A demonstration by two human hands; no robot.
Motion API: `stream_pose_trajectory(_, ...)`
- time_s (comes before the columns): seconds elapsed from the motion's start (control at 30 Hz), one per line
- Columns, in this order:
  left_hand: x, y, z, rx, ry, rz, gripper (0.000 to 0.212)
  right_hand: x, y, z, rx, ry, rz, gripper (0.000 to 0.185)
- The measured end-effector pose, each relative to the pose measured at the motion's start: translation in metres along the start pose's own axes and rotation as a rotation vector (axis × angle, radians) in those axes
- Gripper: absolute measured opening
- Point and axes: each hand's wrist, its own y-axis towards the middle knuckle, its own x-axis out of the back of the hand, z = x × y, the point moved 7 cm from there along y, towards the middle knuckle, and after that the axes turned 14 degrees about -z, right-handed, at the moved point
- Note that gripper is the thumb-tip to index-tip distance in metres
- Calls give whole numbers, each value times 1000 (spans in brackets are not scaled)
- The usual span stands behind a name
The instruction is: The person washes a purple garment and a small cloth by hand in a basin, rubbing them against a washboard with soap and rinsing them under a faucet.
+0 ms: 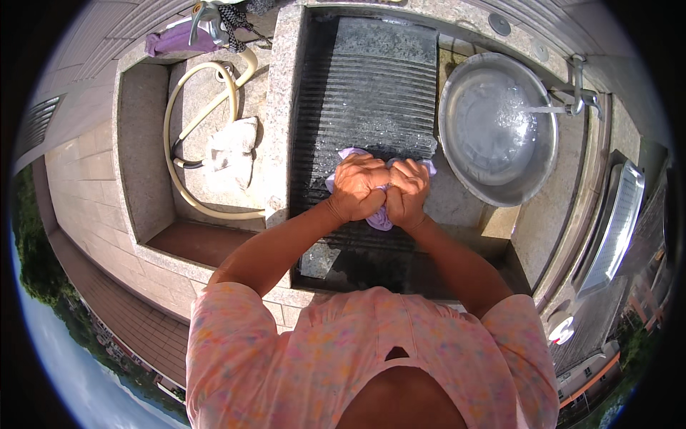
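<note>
Both fists are closed on a wet lavender cloth (pixel 379 219), pressed against the ridged stone washboard (pixel 370 91) of a sink. My left hand (pixel 358 185) and my right hand (pixel 408 190) meet knuckle to knuckle at its lower half. Folds of the cloth stick out above, below and at the sides of the fists; the rest is hidden under them. Water glistens on the ridges just above. Right of the board, a round metal basin (pixel 477 123) holds water, with a stream pouring in from the tap (pixel 578 104).
In the left sink basin lie a cream hose (pixel 185 199) and a white cloth (pixel 233 150). A granite divider (pixel 280 107) separates the two sides. A purple cloth (pixel 182 40) and a second tap (pixel 206 24) are at the back left. A perforated metal tray (pixel 613 230) rests at the right.
</note>
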Motion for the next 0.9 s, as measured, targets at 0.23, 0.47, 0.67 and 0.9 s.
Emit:
stream_pose_trajectory(0.23,-9,7,23,282,103,111,16,-6,15,-13,-82,11,96,13)
stream_pose_trajectory(0.47,-28,58,-2,1355,-408,-93,23,-6,9,-110,-1334,1019,-68,32)
stream_pose_trajectory(0.67,-77,135,-85,889,-122,73,26,146,39,-135,-1292,1626,-182,38)
stream_pose_trajectory(0.9,-177,147,19,597,41,123,43,231,-26,-300,-1042,44,-476,47)
